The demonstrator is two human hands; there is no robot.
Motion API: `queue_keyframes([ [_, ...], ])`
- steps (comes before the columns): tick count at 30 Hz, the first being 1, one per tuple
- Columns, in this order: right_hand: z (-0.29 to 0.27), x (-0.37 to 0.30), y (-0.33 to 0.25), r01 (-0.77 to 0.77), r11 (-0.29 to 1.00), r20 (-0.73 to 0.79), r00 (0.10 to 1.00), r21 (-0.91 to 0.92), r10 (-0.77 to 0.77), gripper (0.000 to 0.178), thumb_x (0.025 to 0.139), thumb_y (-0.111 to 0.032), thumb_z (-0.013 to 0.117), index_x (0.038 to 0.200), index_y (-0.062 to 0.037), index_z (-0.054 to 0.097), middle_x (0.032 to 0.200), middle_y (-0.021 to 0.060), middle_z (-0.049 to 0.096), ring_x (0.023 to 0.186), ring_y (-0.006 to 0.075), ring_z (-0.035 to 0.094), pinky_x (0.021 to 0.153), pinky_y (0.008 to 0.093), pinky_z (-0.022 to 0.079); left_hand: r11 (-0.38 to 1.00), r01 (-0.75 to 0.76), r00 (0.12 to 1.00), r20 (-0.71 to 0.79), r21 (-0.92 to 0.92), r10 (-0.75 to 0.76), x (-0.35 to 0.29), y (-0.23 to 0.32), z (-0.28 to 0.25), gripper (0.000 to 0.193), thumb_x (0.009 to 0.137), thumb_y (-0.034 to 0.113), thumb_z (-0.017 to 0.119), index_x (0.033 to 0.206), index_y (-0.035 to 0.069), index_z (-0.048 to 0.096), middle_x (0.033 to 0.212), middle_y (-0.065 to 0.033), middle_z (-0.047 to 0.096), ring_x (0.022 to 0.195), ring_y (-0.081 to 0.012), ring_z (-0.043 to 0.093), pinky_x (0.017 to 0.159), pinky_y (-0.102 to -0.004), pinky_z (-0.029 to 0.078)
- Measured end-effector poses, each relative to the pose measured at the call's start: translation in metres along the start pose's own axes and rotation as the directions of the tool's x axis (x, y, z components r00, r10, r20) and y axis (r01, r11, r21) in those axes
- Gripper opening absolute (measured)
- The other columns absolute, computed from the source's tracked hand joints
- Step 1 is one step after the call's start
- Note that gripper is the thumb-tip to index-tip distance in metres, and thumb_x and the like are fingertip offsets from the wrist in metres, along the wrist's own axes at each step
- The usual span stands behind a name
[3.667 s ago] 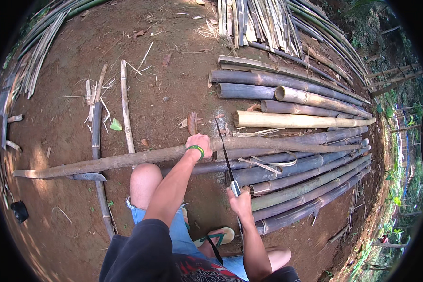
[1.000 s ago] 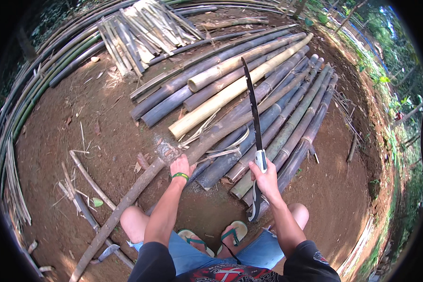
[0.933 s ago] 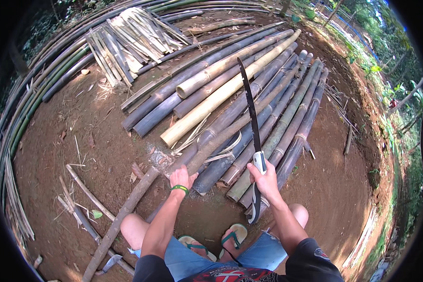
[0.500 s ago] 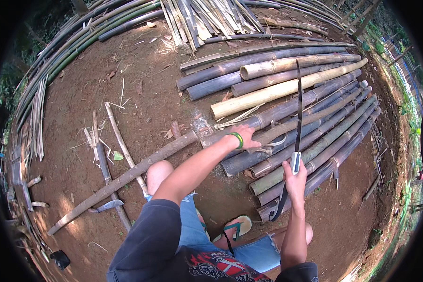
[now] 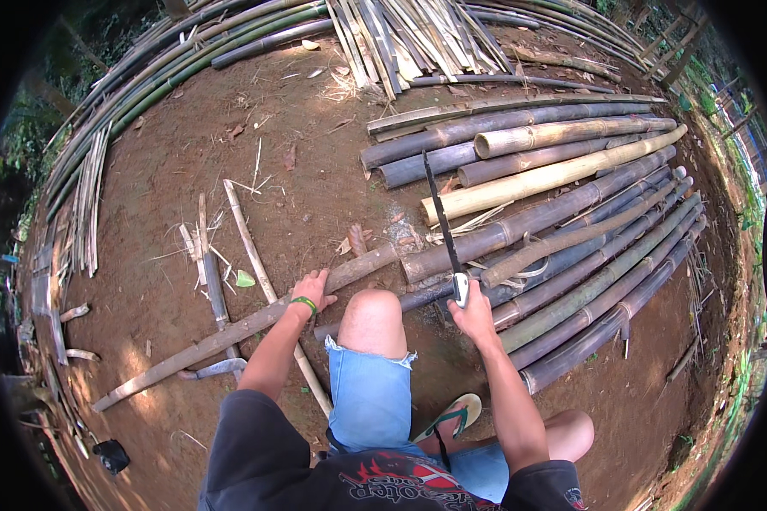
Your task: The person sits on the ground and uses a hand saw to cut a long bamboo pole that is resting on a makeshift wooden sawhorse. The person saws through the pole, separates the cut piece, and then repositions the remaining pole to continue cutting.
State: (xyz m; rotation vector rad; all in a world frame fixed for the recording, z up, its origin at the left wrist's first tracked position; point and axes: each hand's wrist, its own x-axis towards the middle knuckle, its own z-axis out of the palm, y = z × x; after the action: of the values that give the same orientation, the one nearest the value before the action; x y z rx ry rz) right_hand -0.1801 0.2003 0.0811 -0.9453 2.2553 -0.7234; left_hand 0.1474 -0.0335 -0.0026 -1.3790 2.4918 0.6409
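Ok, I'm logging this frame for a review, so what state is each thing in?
Left hand: pressed flat on the long pole.
Right hand: closed on the machete handle.
Machete: held upright, blade pointing away.
Long bamboo pole: lying on the dirt, far end resting on the stack.
Bamboo stack: poles lying side by side.
Split bamboo strips: piled loosely.

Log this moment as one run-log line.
left hand: pressing long brown bamboo pole on dirt | right hand: gripping long dark-bladed machete, blade raised over stacked bamboo poles | posture: crouched
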Motion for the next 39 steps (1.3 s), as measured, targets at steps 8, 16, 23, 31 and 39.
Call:
queue_keyframes([
  [8,-0.002,0.058,-0.037,0.104,0.994,0.031,0.994,-0.032,-0.103,0.055,0.084,-0.024,0.078,0.125,-0.0013,0.049,0.108,0.031,0.07,0.107,0.0502,0.066,0.094,0.0553,0.052,0.938,-0.125,0.971,-0.156,0.324,0.183,-0.015,-0.013,0.04,0.035,0.091,0.02,0.059,0.124,0.007,0.062,0.094,-0.0182,0.074,0.112,-0.0353,0.063,0.102,-0.0441,0.047],
  [16,0.013,0.07,-0.004,0.003,0.996,0.058,0.998,0.09,-0.008,0.053,0.083,-0.023,0.08,0.124,-0.002,0.053,0.112,0.0284,0.071,0.11,0.0459,0.067,0.097,0.0518,0.053,0.927,-0.252,0.933,-0.184,0.277,0.309,-0.029,-0.032,0.07,0.048,0.092,0.038,0.058,0.132,0.014,0.065,0.122,-0.012,0.071,0.12,-0.0338,0.056,0.119,-0.0631,0.028],
  [23,0.054,0.05,0.027,-0.064,0.958,0.255,0.967,0.279,-0.01,0.055,0.084,-0.025,0.078,0.127,-0.0015,0.055,0.119,0.0283,0.069,0.116,0.044,0.066,0.101,0.0495,0.052,0.946,0.19,0.943,-0.318,0.262,-0.102,-0.166,-0.117,-0.044,0.038,0.08,0.021,0.077,0.116,0.013,0.071,0.114,-0.0169,0.073,0.11,-0.0405,0.063,0.099,-0.0438,0.051],
  [31,0.039,0.078,0.032,-0.06,0.991,0.321,0.947,0.12,0.019,0.05,0.087,-0.03,0.075,0.124,-0.0006,0.058,0.123,0.0282,0.068,0.118,0.0427,0.064,0.102,0.0497,0.052,0.589,0.808,0.463,-0.604,-0.014,-0.649,-0.438,-0.109,-0.115,0.033,0.085,0.034,0.077,0.083,0.002,0.075,0.084,-0.0224,0.074,0.084,-0.0412,0.072,0.082,-0.049,0.055],
  [39,0.058,0.094,0.037,-0.127,0.992,0.382,0.918,0.023,0.108,0.052,0.085,-0.025,0.072,0.129,-0.0015,0.057,0.128,0.0269,0.066,0.123,0.0415,0.062,0.106,0.0476,0.049,0.05,0.929,0.0,-0.135,-0.367,-0.991,-0.681,0.017,0.028,0.04,0.091,0.041,0.072,0.086,0.002,0.077,0.089,-0.0156,0.077,0.089,-0.0281,0.075,0.079,-0.0441,0.056],
])
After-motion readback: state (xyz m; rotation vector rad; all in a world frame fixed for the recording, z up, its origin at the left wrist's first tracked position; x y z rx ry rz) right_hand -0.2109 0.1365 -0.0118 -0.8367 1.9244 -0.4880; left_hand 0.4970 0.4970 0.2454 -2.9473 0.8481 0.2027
